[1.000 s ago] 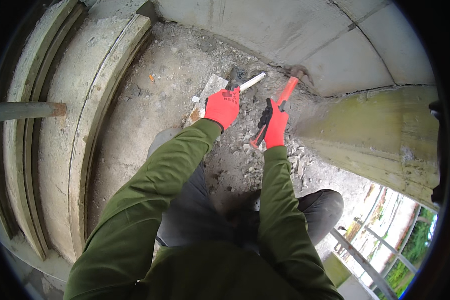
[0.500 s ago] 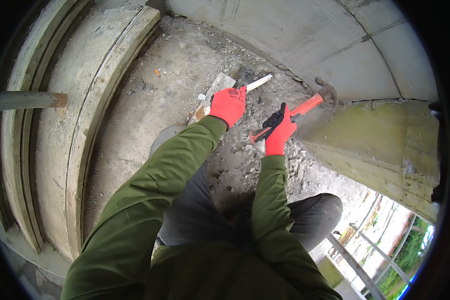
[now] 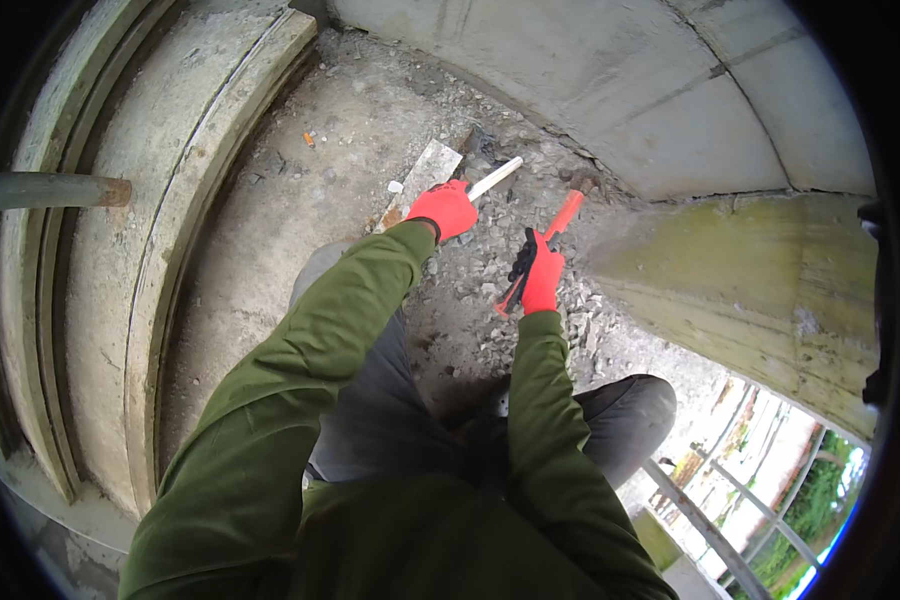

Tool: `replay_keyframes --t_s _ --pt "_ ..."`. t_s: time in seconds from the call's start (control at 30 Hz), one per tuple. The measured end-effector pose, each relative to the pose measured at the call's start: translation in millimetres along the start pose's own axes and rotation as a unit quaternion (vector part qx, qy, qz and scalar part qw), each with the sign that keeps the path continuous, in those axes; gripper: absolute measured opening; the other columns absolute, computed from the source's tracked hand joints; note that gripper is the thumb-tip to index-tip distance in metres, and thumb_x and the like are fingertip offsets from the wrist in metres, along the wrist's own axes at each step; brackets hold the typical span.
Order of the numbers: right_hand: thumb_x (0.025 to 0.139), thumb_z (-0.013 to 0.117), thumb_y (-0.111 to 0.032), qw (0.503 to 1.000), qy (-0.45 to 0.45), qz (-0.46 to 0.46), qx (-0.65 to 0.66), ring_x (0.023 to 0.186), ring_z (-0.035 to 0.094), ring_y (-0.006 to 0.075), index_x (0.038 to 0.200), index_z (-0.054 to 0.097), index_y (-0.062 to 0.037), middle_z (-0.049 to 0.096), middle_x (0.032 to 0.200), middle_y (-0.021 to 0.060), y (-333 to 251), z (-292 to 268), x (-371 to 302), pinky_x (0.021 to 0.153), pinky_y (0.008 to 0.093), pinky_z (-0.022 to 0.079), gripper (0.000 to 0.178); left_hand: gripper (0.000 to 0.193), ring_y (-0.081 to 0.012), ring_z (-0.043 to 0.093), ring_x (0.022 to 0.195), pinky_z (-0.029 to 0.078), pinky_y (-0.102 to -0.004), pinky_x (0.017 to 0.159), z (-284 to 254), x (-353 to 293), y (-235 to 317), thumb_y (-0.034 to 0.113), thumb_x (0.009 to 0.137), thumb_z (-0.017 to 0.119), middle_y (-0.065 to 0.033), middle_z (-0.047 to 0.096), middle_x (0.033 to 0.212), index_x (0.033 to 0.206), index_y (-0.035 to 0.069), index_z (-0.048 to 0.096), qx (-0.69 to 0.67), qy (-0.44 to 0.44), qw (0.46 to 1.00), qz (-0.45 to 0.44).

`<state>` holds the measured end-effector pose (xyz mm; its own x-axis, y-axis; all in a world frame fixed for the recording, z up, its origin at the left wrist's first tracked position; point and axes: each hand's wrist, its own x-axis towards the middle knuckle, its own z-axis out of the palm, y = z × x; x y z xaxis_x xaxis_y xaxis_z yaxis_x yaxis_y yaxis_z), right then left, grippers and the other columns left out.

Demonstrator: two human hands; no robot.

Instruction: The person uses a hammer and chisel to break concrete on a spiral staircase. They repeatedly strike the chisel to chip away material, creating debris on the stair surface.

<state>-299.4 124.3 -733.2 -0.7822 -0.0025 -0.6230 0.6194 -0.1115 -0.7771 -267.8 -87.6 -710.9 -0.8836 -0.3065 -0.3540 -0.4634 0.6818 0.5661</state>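
Note:
My left hand, in a red glove, is closed round a pale, straight rod. The rod's free end sticks out toward the upper right; its other end is hidden by the hand. My right hand, in a red glove with black fingers, is wrapped round the handle of a claw hammer. The handle is red and black, and the dark head, a little blurred, lies beyond the hand toward the wall. Hammer and rod are apart in the view. Under both hands lies broken concrete rubble.
A flat grey slab piece lies beside my left hand. Concrete walls rise ahead, with a greenish beam at the right. Stepped concrete ledges and a metal pipe stand left. Metal bars cross the lower right.
The hammer head has swung left, closer to the rod, and the handle is steeper. My left hand and the rod have shifted slightly left and the rod is tilted more upward.

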Motion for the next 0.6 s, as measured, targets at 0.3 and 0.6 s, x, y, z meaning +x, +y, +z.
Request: replay_keyframes --t_s 0.3,0.6 --pt "0.092 0.069 -0.034 0.994 0.029 0.091 -0.052 0.036 0.042 0.0167 0.070 0.052 -0.0116 0.044 0.053 -0.0011 72 -42 2 0.035 0.0344 0.035 0.035 0.054 -0.0366 0.063 0.112 0.050 -0.0452 0.094 -14 -18 10 0.033 0.092 0.059 -0.0210 0.067 0.119 0.139 0.007 0.054 0.035 -0.056 0.998 0.001" --pt "0.094 0.067 -0.037 0.992 0.027 0.081 -0.097 0.038 0.044 0.0165 0.071 0.051 -0.0106 0.047 0.055 -0.0008 74 -44 5 0.036 0.0346 0.038 0.038 0.049 -0.0384 0.064 0.104 0.050 -0.0502 0.088 35 -9 8 0.033 0.096 0.054 -0.0187 0.069 0.111 0.139 0.010 0.053 -0.025 0.054 0.997 -0.039"
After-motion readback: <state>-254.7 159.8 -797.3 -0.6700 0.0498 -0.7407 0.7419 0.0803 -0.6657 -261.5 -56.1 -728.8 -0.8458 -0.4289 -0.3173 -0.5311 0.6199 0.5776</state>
